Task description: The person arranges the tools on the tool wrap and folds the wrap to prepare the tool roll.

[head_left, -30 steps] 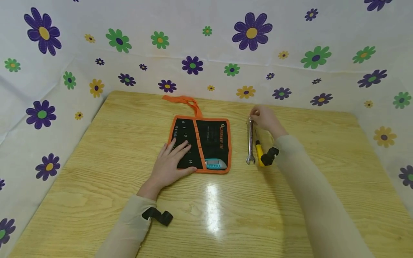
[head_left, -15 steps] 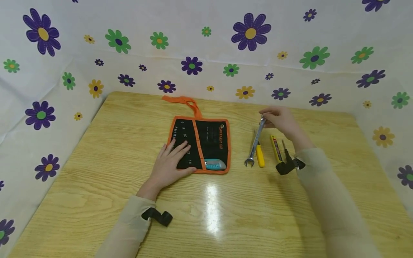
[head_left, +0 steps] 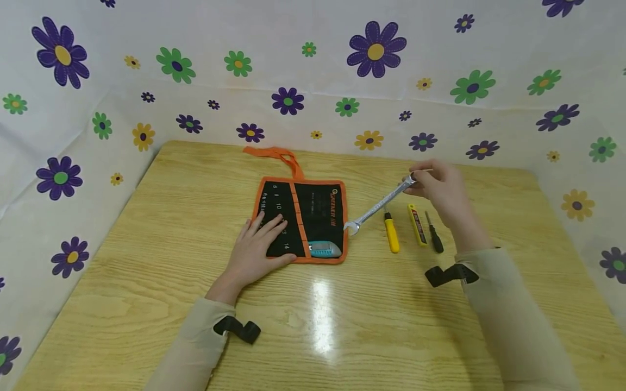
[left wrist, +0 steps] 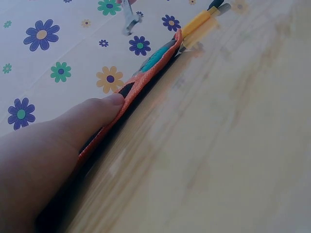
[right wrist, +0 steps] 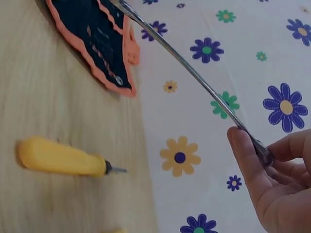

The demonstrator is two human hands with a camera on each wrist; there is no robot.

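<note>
My left hand (head_left: 256, 251) lies flat with spread fingers on a black tool pouch (head_left: 315, 201) with orange edging. A teal utility knife (head_left: 324, 249) sits in the pouch's pocket at the right. In the left wrist view, the thumb (left wrist: 92, 119) presses near the pouch's edge. My right hand (head_left: 446, 193) pinches a silver combination wrench (head_left: 380, 205) by its ring end, between thumb and fingers. The wrench slants down to the left, its open end over the pouch's right edge. In the right wrist view, the wrench (right wrist: 187, 65) is raised above the table.
Right of the pouch lie a yellow-handled screwdriver (head_left: 392, 233), a slim yellow packet (head_left: 418, 225) and a small black-handled screwdriver (head_left: 433, 233). An orange strap (head_left: 281, 153) trails behind the pouch. A flowered cloth (head_left: 332, 125) stands behind the wooden table (head_left: 303, 315).
My right hand has moved to the right with the wrench, uncovering the packet and black screwdriver. The wrench's open end has swung left to the pouch. My left hand has stayed put.
</note>
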